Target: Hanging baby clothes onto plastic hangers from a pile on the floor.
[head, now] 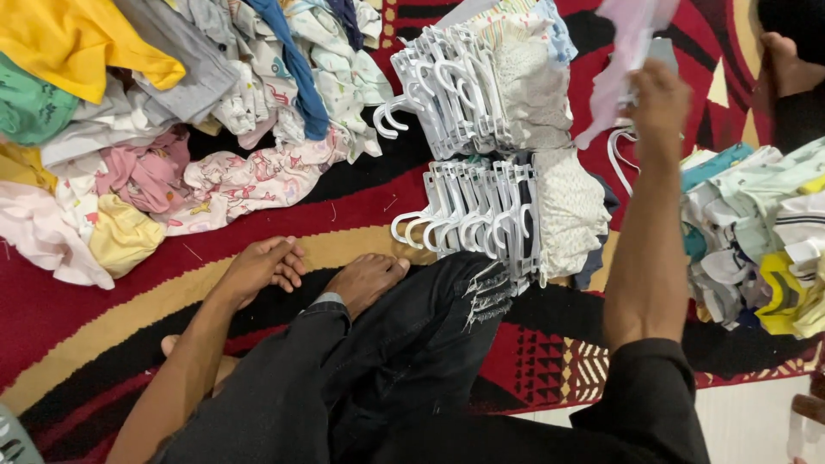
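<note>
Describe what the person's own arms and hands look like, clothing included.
Both forearms are bare. The right arm has a black sleeve pushed up near the elbow. The left arm shows no sleeve in view. Left hand and right hand wear no gloves; no rings or watch are visible.

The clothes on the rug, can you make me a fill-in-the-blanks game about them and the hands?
1. The right hand holds up a light ____ garment.
2. The left hand rests on the ____, holding nothing.
3. The white hangers lie in ____ stacks.
4. The loose clothes pile is on the person's ____ side.

Missing words: pink; rug; two; left
</note>
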